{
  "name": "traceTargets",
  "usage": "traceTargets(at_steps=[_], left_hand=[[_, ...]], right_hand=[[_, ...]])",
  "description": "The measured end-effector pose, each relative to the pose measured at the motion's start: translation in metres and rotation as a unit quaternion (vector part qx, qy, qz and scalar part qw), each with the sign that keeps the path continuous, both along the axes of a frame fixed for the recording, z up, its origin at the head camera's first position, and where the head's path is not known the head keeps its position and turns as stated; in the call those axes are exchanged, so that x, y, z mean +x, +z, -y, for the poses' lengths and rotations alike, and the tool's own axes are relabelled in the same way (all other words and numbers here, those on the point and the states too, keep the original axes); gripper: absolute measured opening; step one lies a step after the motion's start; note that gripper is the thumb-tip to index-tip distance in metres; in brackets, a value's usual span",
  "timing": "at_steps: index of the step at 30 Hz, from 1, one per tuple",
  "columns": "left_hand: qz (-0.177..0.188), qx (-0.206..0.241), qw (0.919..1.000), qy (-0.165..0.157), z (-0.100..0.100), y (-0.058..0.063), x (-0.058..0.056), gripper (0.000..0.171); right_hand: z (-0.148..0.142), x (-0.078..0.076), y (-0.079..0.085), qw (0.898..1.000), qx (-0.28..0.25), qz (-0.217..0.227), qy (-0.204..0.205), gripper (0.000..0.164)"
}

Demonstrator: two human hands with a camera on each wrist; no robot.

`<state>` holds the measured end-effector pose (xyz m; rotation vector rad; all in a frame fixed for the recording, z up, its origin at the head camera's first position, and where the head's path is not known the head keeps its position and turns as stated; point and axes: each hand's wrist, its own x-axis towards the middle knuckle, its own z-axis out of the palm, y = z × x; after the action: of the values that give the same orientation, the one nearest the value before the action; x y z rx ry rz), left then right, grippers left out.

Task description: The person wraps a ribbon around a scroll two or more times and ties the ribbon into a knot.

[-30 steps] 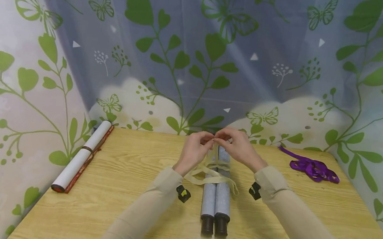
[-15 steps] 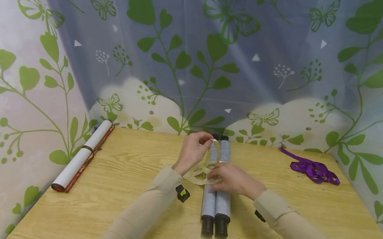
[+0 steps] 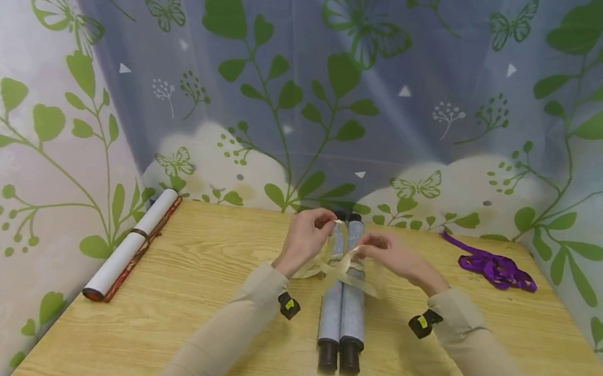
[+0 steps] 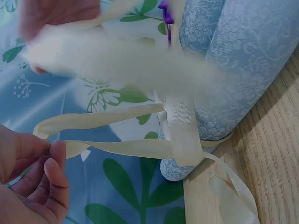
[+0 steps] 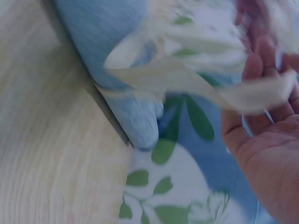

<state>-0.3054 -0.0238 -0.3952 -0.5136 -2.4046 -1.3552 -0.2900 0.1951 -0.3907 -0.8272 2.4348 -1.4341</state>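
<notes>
Two pale blue scrolls [image 3: 342, 315] with dark end knobs lie side by side on the table, pointing away from me. A cream ribbon [image 4: 117, 147] goes round both of them, crossing on top near their far half. My left hand [image 3: 303, 241] pinches a loop of this ribbon between thumb and fingertips, held up above the scrolls. To its right, my right hand [image 3: 397, 257] holds another length of the ribbon in its fingers, over the right scroll. In the right wrist view that ribbon length is blurred across the fingers [image 5: 264, 70].
At the left side of the wooden table [image 3: 214, 252] lies a white scroll [image 3: 130, 245] with a red edge and a dark tie. A heap of purple ribbon [image 3: 497, 270] sits at the back right. Behind the table hangs a leaf-patterned curtain [image 3: 269, 84].
My right hand has let go beside the left hand, come down to the ribbon on the scrolls, then lifted a length up and rightward. The left hand keeps its pinch, nearly still.
</notes>
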Motion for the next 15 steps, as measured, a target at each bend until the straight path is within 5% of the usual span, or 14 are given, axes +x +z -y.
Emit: traceTargets(at_steps=[3,6,11,15], left_hand=[[-0.005,0.000,1.0000,0.002,0.000,-0.001,0.000,0.015],[-0.012,0.001,0.9999,0.007,0.000,-0.001,-0.001,0.014],[-0.015,0.000,0.9999,0.003,-0.001,-0.001,-0.001,0.014],[-0.014,0.000,0.9999,0.000,-0.002,-0.002,-0.002,0.014]], right_hand=[[-0.019,-0.006,0.008,0.992,-0.109,0.054,-0.034,0.017],[-0.032,-0.010,0.010,0.980,-0.162,0.082,-0.076,0.019],[-0.048,-0.009,0.007,0.974,-0.147,0.102,-0.139,0.024],[-0.062,-0.009,0.003,0.977,-0.068,0.107,-0.170,0.031]])
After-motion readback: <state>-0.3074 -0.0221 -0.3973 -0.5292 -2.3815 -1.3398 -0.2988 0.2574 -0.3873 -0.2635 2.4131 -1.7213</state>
